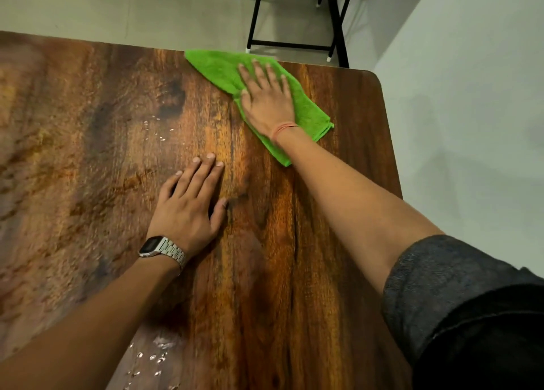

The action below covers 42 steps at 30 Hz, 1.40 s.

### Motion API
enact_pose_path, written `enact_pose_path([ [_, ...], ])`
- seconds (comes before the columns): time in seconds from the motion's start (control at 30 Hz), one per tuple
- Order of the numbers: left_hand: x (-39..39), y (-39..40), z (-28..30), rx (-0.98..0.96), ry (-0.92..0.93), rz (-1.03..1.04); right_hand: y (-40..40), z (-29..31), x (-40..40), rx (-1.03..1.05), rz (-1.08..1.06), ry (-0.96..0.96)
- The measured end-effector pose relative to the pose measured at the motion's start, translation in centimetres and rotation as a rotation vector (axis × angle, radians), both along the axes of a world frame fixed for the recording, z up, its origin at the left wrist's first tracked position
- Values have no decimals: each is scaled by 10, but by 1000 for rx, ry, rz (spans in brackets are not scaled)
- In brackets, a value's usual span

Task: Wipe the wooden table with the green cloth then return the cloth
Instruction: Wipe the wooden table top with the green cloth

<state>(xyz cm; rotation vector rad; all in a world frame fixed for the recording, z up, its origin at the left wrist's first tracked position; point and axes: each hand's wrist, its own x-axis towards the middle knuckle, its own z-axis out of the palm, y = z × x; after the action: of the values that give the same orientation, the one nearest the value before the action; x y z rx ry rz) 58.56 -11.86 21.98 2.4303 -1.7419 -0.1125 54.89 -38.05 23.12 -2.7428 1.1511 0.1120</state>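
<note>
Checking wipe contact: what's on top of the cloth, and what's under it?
The right hand lies flat on the cloth. Under it is the table; that covered patch cannot be seen.

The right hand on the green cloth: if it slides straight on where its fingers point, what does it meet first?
The right hand presses flat on the green cloth, fingers toward the wooden table's far edge. Nothing stands in that line; it would likely pass the edge, with the black metal frame beyond, on the floor.

My right hand (pixel 266 101) flat on cloth (pixel 219 67) at table (pixel 353 130) far edge; left hand (pixel 188 204) on table, nearer.
</note>
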Motion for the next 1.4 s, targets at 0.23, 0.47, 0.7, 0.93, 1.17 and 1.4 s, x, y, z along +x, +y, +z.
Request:
enact_pose_path([
  [0.23, 0, 1, 0, -2, 7, -8, -68, 3, -118, -7, -315, -15],
  [0.47, 0, 2, -2, -6, 16, -7, -81, 8, -164, 2, -507, -51],
  [0.7, 1, 1, -6, -39, 5, -8, -109, 6, -150, -16, -557, -54],
  [0.93, 0, 0, -6, -28, 25, -10, -57, 3, -115, -30, -389, -38],
  [1.17, 1, 0, -5, -37, 43, -10, 44, -4, -74, -30, -239, -47],
  [1.4, 0, 5, 3, -213, 157, 26, 155, 0, -64, -20, -95, -24],
])
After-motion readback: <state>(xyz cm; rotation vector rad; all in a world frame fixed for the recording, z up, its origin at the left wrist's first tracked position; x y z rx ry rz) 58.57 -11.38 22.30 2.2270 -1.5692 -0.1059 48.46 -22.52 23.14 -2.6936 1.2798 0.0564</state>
